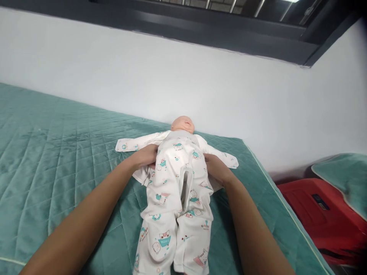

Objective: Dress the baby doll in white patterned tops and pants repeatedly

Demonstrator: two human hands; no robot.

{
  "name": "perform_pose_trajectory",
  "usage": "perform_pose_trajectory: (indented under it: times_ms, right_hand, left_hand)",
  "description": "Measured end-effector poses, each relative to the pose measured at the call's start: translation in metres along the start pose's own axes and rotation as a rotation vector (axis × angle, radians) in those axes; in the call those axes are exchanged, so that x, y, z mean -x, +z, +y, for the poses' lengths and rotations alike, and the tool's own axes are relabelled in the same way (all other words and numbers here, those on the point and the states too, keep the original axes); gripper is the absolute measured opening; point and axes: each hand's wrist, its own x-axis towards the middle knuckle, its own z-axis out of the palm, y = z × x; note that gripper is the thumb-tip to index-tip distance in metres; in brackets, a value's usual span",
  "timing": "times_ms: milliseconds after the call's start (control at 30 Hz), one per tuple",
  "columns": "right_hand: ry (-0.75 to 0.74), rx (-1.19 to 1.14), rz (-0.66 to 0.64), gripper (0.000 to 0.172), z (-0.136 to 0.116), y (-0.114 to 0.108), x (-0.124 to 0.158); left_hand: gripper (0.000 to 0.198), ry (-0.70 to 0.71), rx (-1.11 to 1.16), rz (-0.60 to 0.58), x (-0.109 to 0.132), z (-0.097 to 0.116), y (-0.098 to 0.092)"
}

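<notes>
A baby doll lies on its back on a green quilted cover, its head toward the wall. It is dressed in a white long-sleeved top with the sleeves spread out, and white printed trousers with an open slit between the legs. At the left side of the doll's waist is my left hand, its fingertips hidden beneath the clothing. My right hand touches the opposite side of the waist, its fingers also tucked out of sight under the cloth.
Behind the doll rises a white wall with a dark window frame above it. To the right, past the edge of the cover, are a red plastic object and some green fabric.
</notes>
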Motion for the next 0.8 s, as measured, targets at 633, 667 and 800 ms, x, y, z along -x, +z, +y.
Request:
perform_pose_trajectory:
  times_ms: [633,667,800]
  right_hand:
    - [-0.028,-0.317,0.004,0.027,0.016,0.01,0.002]
    - [-0.027,-0.325,-0.015,0.028,0.015,0.009,0.002]
    - [-0.028,-0.334,-0.078,0.028,0.009,0.006,0.006]
  left_hand:
    - [0.035,-0.117,0.611,-0.082,0.003,-0.005,0.007]
    - [0.036,-0.126,0.618,-0.089,0.003,-0.004,0.007]
    - [0.035,-0.158,0.612,-0.094,0.004,-0.001,0.007]
